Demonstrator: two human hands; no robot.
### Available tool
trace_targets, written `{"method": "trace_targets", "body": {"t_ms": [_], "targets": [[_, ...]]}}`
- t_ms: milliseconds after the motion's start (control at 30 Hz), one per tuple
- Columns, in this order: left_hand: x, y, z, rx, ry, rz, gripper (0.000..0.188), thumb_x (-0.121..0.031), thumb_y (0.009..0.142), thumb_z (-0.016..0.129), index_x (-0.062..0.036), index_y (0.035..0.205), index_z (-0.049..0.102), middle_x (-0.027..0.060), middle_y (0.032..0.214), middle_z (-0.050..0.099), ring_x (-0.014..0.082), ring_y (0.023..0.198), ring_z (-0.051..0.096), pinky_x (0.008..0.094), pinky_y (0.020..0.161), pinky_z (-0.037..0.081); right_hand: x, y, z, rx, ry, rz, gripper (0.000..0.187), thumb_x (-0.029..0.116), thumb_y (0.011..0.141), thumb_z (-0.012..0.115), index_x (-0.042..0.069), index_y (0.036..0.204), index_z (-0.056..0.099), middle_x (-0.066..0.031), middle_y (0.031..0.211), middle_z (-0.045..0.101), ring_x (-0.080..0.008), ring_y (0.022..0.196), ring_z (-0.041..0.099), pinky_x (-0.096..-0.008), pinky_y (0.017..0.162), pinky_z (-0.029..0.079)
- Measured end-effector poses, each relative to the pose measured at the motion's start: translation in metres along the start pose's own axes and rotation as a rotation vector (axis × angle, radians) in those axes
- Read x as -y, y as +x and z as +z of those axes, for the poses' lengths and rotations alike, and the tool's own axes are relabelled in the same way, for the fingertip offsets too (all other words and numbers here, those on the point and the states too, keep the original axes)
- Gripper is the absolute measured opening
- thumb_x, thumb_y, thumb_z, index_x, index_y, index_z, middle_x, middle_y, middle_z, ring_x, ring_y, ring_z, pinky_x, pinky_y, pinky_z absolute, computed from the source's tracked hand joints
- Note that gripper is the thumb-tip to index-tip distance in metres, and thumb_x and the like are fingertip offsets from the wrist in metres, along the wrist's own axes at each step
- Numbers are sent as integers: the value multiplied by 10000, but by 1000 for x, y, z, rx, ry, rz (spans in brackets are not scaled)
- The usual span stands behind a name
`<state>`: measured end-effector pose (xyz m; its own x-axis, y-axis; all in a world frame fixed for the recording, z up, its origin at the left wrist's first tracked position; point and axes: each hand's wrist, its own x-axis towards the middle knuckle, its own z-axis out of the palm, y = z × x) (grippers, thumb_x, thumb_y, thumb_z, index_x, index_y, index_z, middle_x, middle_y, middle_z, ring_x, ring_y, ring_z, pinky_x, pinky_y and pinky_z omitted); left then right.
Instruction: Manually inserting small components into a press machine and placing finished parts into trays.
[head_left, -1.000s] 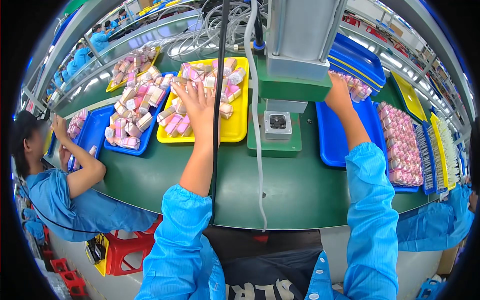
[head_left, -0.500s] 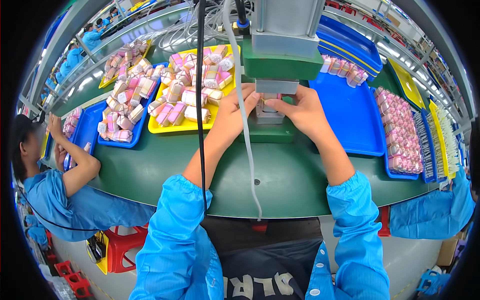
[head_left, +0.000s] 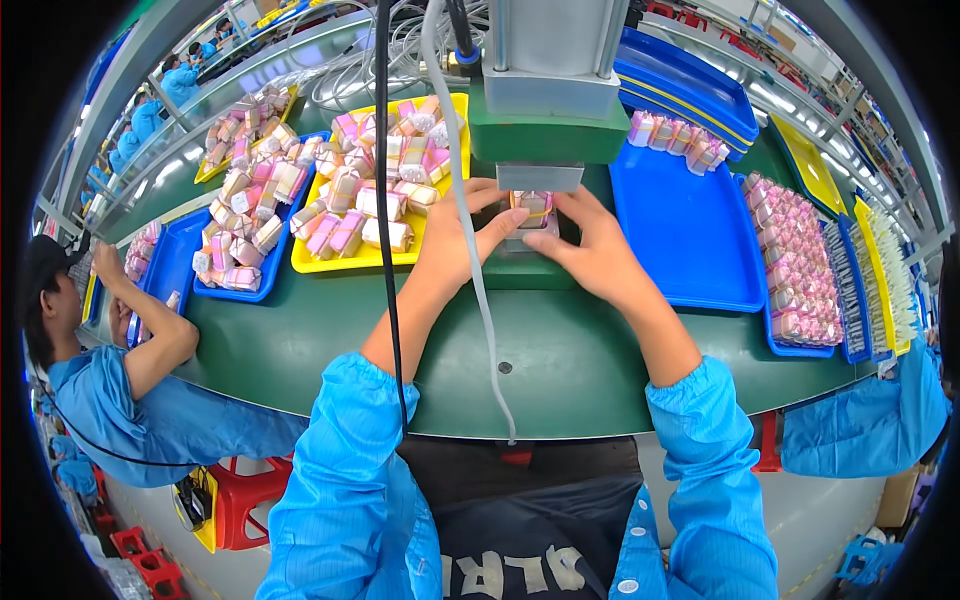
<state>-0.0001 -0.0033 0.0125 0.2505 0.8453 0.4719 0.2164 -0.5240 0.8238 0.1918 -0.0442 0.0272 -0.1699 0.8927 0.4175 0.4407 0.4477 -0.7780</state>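
Note:
Under the press head [head_left: 540,178] a small pink-and-cream wrapped bundle [head_left: 533,206] with a yellow band stands in the metal fixture. My left hand [head_left: 455,238] is at its left side, thumb against the bundle's edge and fingers curled behind, partly hidden. To the right, my right hand [head_left: 602,252] is open, thumb and fingers spread around that side of the bundle. A yellow tray [head_left: 345,262] heaped with similar bundles lies left of my left hand. Beside my right hand rests a blue tray [head_left: 685,250] with a row of bundles along its far edge.
A grey cable [head_left: 480,290] and a black cable [head_left: 388,250] hang in front of my left arm. Another blue tray [head_left: 235,292] of bundles lies farther left, near a co-worker [head_left: 120,370]. At right stands a tray [head_left: 800,270] packed with pink bundles.
My right hand's fingers have spread and its thumb has moved off the bundle's front. My left hand has shifted slightly outward, so more of the bundle shows. The whole view has shifted slightly.

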Motion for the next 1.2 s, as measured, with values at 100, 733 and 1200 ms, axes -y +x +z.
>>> {"method": "trace_targets", "body": {"t_ms": [100, 733, 1200], "targets": [[-1, 2, 1, 41, -26, -4, 299, -174, 839, 755, 12, 1071, 723, 127, 1141, 651, 217, 1071, 598, 326, 930, 445, -12, -5, 3, 15, -27, -7, 471, 184, 822, 752, 32, 1245, 612, -158, 1314, 532, -327, 1157, 560, -390, 988, 463], [3, 1, -1, 88, -49, -30, 283, -175, 801, 759, -30, 1044, 748, 148, 1191, 644, 250, 1126, 586, 368, 1007, 413, -9, -5, 0, 67, -67, -15, 509, 147, 798, 772, 56, 1267, 595, -149, 1353, 509, -341, 1199, 546, -410, 997, 463], [5, 1, -1, 88, -9, 15, 346, -219, 792, 773, -32, 1079, 723, 151, 1181, 657, 276, 1079, 622, 380, 946, 476, -12, -8, -1, 78, -56, -47, 532, 136, 800, 764, 29, 1287, 578, -156, 1350, 505, -350, 1197, 548, -406, 1002, 461]]}}
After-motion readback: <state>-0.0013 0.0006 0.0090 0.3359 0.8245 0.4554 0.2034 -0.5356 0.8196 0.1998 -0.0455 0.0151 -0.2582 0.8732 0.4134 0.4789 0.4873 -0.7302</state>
